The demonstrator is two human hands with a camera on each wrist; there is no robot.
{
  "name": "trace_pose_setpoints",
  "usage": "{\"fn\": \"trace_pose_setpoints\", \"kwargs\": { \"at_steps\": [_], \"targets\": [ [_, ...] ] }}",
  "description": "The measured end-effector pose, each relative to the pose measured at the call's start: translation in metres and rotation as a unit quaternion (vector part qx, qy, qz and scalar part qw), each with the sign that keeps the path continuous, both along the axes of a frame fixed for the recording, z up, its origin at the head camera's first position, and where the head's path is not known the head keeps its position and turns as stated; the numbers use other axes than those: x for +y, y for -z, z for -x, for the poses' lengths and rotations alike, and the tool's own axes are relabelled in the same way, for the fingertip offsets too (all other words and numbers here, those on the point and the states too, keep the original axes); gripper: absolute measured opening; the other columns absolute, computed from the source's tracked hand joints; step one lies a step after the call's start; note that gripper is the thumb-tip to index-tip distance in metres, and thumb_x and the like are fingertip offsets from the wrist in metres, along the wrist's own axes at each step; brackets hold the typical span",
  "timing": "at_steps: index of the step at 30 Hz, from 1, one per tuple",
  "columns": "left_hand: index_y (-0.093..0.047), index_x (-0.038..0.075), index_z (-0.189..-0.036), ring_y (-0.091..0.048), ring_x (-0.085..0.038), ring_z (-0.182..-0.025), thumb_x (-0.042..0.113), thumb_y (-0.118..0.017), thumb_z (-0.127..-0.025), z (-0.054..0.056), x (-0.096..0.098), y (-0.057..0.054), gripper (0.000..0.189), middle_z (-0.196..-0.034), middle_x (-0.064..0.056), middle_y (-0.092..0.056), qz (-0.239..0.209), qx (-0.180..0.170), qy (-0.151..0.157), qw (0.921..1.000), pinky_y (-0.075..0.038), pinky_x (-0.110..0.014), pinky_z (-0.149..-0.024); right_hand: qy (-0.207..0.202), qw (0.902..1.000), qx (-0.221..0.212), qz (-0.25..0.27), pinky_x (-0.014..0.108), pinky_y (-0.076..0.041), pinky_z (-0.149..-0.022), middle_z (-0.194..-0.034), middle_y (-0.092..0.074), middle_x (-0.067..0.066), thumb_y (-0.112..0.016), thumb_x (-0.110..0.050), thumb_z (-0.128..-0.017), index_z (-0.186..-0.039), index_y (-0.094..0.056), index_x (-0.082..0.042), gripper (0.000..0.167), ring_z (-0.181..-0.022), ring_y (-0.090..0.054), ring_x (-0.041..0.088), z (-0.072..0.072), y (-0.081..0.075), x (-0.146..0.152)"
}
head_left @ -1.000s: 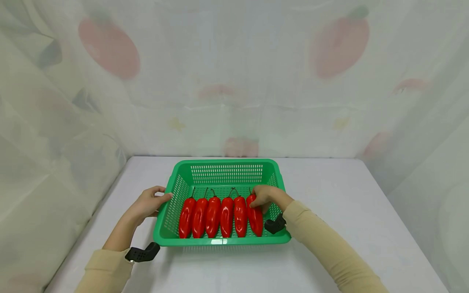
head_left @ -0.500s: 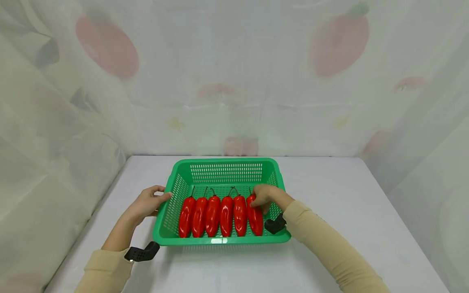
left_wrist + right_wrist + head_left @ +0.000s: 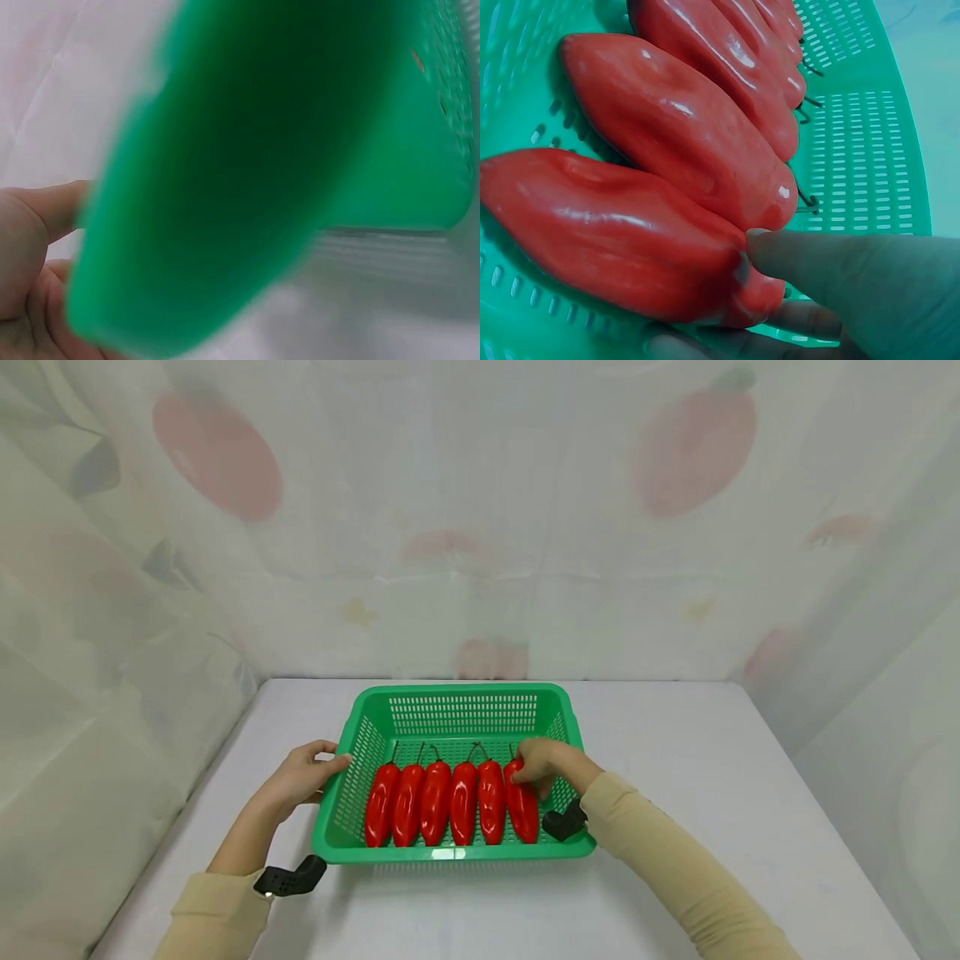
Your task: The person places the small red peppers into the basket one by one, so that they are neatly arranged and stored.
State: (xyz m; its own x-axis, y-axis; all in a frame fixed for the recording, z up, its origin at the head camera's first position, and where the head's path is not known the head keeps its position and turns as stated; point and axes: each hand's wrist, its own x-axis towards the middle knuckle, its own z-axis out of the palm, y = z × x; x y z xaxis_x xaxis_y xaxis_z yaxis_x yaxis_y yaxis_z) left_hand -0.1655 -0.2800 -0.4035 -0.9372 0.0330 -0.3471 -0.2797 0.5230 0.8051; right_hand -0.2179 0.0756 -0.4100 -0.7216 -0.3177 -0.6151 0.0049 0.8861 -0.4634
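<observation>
Several glossy red peppers (image 3: 436, 802) with thin dark stems lie side by side in a row inside a green plastic basket (image 3: 455, 855). My right hand (image 3: 544, 764) reaches over the right side and grips the rightmost pepper (image 3: 522, 814) near its stem end. In the right wrist view the thumb presses one side of that pepper (image 3: 615, 232) and fingers curl beneath it. My left hand (image 3: 303, 777) holds the basket's left rim, thumb on top and fingers outside. In the left wrist view the blurred green rim (image 3: 225, 180) covers most of that hand's fingers.
The basket stands on a white-covered table (image 3: 675, 760) close to its back edge. A pale curtain (image 3: 480, 527) with faded fruit prints hangs behind and along both sides. Black wrist devices (image 3: 291, 877) sit at both beige sleeves.
</observation>
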Motion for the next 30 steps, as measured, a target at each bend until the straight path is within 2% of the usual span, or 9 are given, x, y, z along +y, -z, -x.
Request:
{"fn": "trace_pose_setpoints", "kwargs": {
  "at_steps": [5, 8, 11, 13, 16, 19, 24, 30],
  "targets": [
    [-0.037, -0.004, -0.127, -0.066, -0.020, -0.076, 0.034, -0.054, -0.092, 0.001, -0.001, 0.002, 0.054, -0.102, -0.019, -0.063, -0.003, 0.003, 0.000, 1.0000, -0.056, -0.039, -0.070, -0.002, 0.9999, 0.009, -0.007, 0.032, -0.056, -0.060, -0.085, -0.059, 0.009, -0.061, -0.022, -0.089, -0.106, -0.055, 0.000, 0.028, -0.064, -0.067, 0.023, 0.000, -0.001, 0.000],
    [-0.037, -0.004, -0.128, -0.066, -0.019, -0.077, 0.035, -0.054, -0.092, 0.001, -0.001, 0.004, 0.056, -0.105, -0.021, -0.063, -0.005, 0.008, 0.001, 1.0000, -0.056, -0.038, -0.069, -0.006, 0.9996, 0.026, -0.010, 0.030, -0.055, -0.059, -0.098, -0.060, 0.013, -0.060, -0.022, -0.089, -0.116, -0.052, 0.002, 0.037, -0.063, -0.067, 0.023, 0.000, -0.001, 0.000],
    [-0.037, -0.005, -0.128, -0.066, -0.019, -0.076, 0.037, -0.054, -0.092, 0.000, -0.001, 0.004, 0.058, -0.106, -0.022, -0.062, -0.002, 0.015, 0.001, 0.9999, -0.056, -0.038, -0.067, -0.020, 0.9972, 0.071, -0.015, 0.027, -0.054, -0.062, -0.116, -0.057, 0.016, -0.058, -0.024, -0.090, -0.125, -0.048, 0.003, 0.046, -0.061, -0.067, 0.021, 0.000, -0.003, 0.001],
    [-0.036, -0.005, -0.128, -0.066, -0.018, -0.074, 0.038, -0.054, -0.091, 0.000, -0.001, 0.005, 0.060, -0.106, -0.023, -0.062, 0.005, 0.024, 0.003, 0.9997, -0.056, -0.037, -0.065, -0.024, 0.9940, 0.105, -0.015, 0.026, -0.052, -0.064, -0.120, -0.056, 0.017, -0.058, -0.025, -0.089, -0.127, -0.049, 0.002, 0.047, -0.061, -0.065, 0.019, 0.000, -0.005, 0.001],
    [-0.035, -0.006, -0.129, -0.065, -0.018, -0.071, 0.039, -0.055, -0.091, 0.000, -0.003, 0.005, 0.062, -0.104, -0.023, -0.060, 0.021, 0.040, 0.008, 0.9990, -0.056, -0.035, -0.063, -0.028, 0.9886, 0.147, -0.008, 0.028, -0.051, -0.066, -0.111, -0.061, 0.014, -0.059, -0.026, -0.089, -0.126, -0.051, 0.000, 0.046, -0.062, -0.063, 0.017, -0.001, -0.008, 0.001],
    [-0.034, -0.005, -0.131, -0.064, -0.017, -0.069, 0.039, -0.056, -0.090, 0.000, -0.004, 0.006, 0.064, -0.101, -0.022, -0.058, 0.037, 0.059, 0.012, 0.9975, -0.056, -0.033, -0.061, -0.034, 0.9827, 0.182, 0.003, 0.031, -0.050, -0.069, -0.100, -0.064, 0.012, -0.060, -0.025, -0.088, -0.122, -0.053, -0.001, 0.042, -0.073, -0.061, 0.017, -0.002, -0.012, 0.002],
    [-0.034, -0.003, -0.134, -0.063, -0.018, -0.071, 0.039, -0.057, -0.090, 0.002, -0.005, 0.009, 0.065, -0.106, -0.024, -0.054, 0.056, 0.088, 0.020, 0.9944, -0.056, -0.033, -0.061, -0.030, 0.9711, 0.231, 0.050, 0.035, -0.051, -0.075, -0.102, -0.066, 0.013, -0.061, -0.023, -0.087, -0.117, -0.056, -0.001, 0.037, -0.091, -0.063, 0.024, -0.005, -0.016, 0.009],
    [-0.039, 0.001, -0.132, -0.063, -0.022, -0.080, 0.043, -0.057, -0.088, 0.001, -0.009, 0.014, 0.063, -0.111, -0.024, -0.055, 0.093, 0.130, 0.023, 0.9869, -0.055, -0.031, -0.059, -0.039, 0.9553, 0.275, 0.101, 0.031, -0.051, -0.069, -0.098, -0.066, 0.011, -0.061, -0.021, -0.088, -0.115, -0.058, -0.002, 0.033, -0.082, -0.063, 0.020, -0.006, -0.019, 0.020]
  ]
}}
